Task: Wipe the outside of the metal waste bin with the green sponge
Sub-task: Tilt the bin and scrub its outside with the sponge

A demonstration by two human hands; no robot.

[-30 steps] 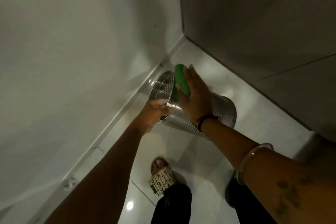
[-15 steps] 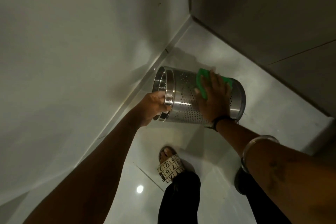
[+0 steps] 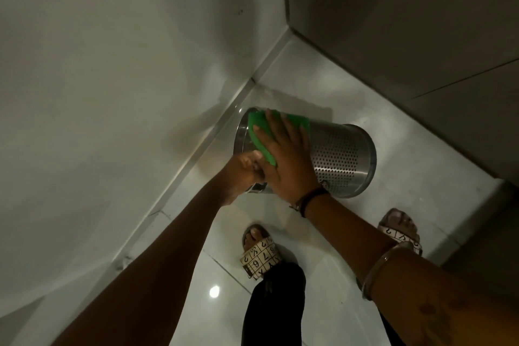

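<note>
Fingers spread, your right hand presses the green sponge flat on the tilted bin; your left hand clamps its near-left rim.

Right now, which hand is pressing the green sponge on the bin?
The right hand, spread flat over the green sponge against the metal waste bin. The left hand only grips the bin's open rim.
</note>
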